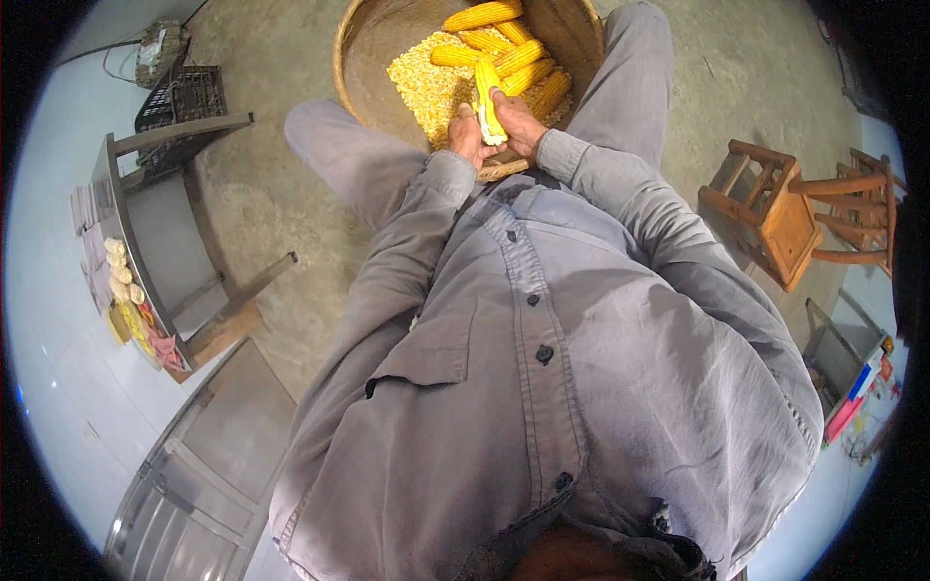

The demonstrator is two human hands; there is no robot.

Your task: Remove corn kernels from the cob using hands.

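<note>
An ear of corn (488, 91) stands between my two hands over a round woven basket (363, 72). Its upper part carries yellow kernels, while pale bare cob shows along its lower end. My right hand (517, 123) grips it from the right, thumb along its side. From the left, my left hand (465, 136) holds the lower part, with fingertips showing beneath the cob. Loose kernels (421, 80) cover part of the basket floor. Several whole yellow ears (522, 57) lie piled on them, just beyond my right hand.
The basket sits between my knees on a concrete floor (290, 196). At left stands a table (149, 269) bearing stripped cobs (118, 269), with a dark plastic crate (196, 91) beyond it. Wooden chairs (777, 210) stand at right. A metal door (225, 436) is at lower left.
</note>
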